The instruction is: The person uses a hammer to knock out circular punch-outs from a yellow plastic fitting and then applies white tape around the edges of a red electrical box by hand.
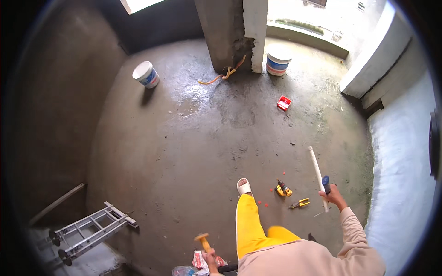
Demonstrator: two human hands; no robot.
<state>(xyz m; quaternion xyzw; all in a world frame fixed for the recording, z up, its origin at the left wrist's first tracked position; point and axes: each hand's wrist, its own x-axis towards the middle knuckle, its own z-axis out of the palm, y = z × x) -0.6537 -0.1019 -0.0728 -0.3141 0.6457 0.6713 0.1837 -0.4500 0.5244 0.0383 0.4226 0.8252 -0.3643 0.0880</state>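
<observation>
Much was cut off: the left hand [211, 258] sat at the near edge, only partly in view, fingers wrapped round the handle of a hammer [203, 240] w/ a yellowish head pointing up. Beside it, near edge, a crumpled red-and-white packet [200, 260] and a bit of clear plastic [183, 271], too cropped to identify. The right hand [334, 197] was closed on a white pipe [317, 174] plus a dark blue-handled tool [326, 184]; what kind of tool couldn't be told. The pipe ran up and far-left from the grip, off the floor.

The person's yellow trouser leg [248, 225] stretched out, white slipper [243, 186] planted on the bare concrete floor [184, 152].

Around, just right of the slipper: a small yellow-and-black tool [283, 189], yellow-handled pliers [299, 203], a few tiny red bits scattered between. Further off, a small red box [284, 103], contents unclear. An orange cable [223, 75] lay at the foot of the concrete column [225, 32], far centre. Folded aluminium ladder [90, 230] lay near-left, partly in shadow.

Containers: a white bucket w/ blue band [146, 74] far-left, tilted; another white bucket [278, 60] right of the column, upright. Insides of both not visible. Right wall pale, blurred by the lens rim.
</observation>
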